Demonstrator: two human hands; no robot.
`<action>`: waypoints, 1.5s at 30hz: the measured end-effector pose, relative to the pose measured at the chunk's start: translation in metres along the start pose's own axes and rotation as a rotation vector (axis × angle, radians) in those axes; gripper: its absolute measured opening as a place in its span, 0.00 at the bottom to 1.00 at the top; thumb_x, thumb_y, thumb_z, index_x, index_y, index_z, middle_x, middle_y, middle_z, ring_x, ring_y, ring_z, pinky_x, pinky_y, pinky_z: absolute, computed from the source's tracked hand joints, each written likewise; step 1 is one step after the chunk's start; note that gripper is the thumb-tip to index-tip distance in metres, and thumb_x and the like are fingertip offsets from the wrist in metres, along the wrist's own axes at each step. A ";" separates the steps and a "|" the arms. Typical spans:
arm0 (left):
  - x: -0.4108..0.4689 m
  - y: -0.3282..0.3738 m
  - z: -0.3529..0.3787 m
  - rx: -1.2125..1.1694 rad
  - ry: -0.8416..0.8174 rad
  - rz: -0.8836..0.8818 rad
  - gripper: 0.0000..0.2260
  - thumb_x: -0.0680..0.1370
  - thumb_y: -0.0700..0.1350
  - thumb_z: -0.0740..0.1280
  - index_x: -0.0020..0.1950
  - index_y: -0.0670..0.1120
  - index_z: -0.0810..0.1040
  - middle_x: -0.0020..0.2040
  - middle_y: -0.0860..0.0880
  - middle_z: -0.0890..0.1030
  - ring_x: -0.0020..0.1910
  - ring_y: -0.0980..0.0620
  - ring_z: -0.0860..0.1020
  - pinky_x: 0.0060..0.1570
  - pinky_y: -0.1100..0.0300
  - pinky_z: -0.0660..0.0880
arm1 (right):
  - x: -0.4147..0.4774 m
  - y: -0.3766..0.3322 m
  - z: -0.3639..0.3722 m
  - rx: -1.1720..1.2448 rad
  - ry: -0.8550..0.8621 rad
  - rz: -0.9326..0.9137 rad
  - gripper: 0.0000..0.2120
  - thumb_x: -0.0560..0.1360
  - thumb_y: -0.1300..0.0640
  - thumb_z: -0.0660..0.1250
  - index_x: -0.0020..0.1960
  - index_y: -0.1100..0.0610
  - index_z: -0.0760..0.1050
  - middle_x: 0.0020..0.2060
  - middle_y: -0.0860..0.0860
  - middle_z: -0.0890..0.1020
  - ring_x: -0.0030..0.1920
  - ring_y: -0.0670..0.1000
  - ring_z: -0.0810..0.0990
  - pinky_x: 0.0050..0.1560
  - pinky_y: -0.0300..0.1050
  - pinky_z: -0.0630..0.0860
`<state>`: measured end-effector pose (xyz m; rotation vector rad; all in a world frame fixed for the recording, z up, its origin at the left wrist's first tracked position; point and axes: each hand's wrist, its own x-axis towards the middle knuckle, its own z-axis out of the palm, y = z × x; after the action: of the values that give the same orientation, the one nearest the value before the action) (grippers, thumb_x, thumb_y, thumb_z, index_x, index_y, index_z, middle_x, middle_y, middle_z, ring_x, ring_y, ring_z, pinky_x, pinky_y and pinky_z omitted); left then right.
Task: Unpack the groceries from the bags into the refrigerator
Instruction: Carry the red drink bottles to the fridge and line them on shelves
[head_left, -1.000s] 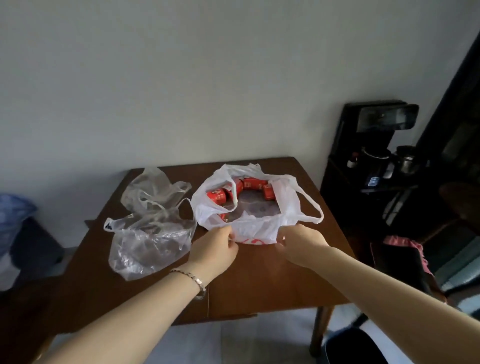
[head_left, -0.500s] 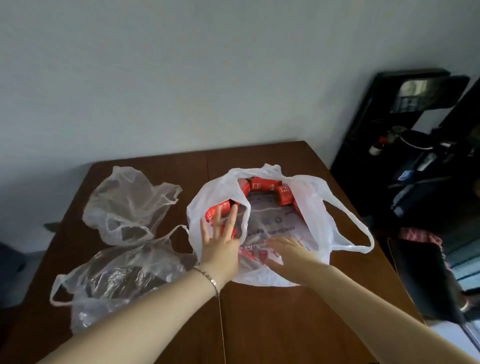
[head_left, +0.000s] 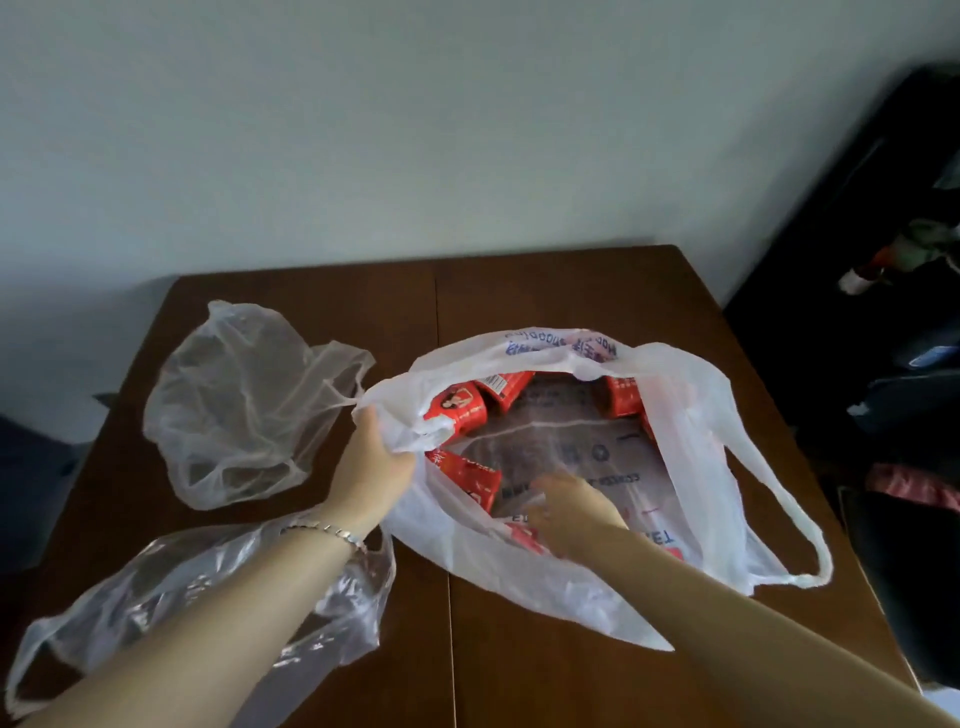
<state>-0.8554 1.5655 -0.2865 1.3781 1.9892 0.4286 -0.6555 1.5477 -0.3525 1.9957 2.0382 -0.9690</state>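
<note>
1. The left hand (head_left: 382, 457) grips the near-left rim of the white bag (head_left: 691, 415), holding its mouth open on the table (head_left: 545, 291).
2. The right hand (head_left: 569, 512) reaches inside the mouth, just beside a red pack; blur hides whether its fingers clasp anything.
3. The red packs (head_left: 460, 410) lie loose inside the white bag, ringed along its walls. No refrigerator is in view.
4. Likely trouble: the thin film could slip from the left hand and fold over the right, or a handle loop could snag the wrist and drag the bag along.
5. Count: three bags, the white one, the far clear bag (head_left: 234, 405) and the near clear bag (head_left: 208, 597). At least five red packs show; others may be hidden.
</note>
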 end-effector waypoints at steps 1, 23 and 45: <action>0.002 0.000 0.000 0.010 0.007 0.007 0.20 0.78 0.38 0.60 0.69 0.40 0.61 0.43 0.51 0.71 0.48 0.47 0.75 0.41 0.59 0.69 | 0.011 -0.013 0.000 0.040 0.049 -0.038 0.15 0.78 0.51 0.58 0.62 0.55 0.73 0.59 0.53 0.75 0.58 0.55 0.75 0.58 0.49 0.73; -0.004 -0.007 -0.002 0.457 0.087 0.100 0.24 0.76 0.37 0.63 0.70 0.45 0.60 0.42 0.52 0.71 0.40 0.49 0.77 0.36 0.58 0.73 | 0.046 0.029 -0.004 -0.215 -0.276 0.096 0.30 0.73 0.54 0.69 0.72 0.55 0.62 0.65 0.56 0.73 0.64 0.58 0.73 0.63 0.55 0.72; 0.007 0.020 0.074 1.129 -0.299 0.712 0.15 0.76 0.47 0.67 0.61 0.44 0.75 0.59 0.44 0.78 0.60 0.45 0.76 0.59 0.65 0.70 | -0.041 0.073 -0.014 -0.013 0.252 -0.015 0.16 0.79 0.45 0.57 0.64 0.49 0.69 0.60 0.48 0.70 0.54 0.48 0.75 0.53 0.36 0.74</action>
<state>-0.7922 1.5718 -0.3295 2.6351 1.4027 -0.7154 -0.5784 1.5144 -0.3463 2.1964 2.1778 -0.7361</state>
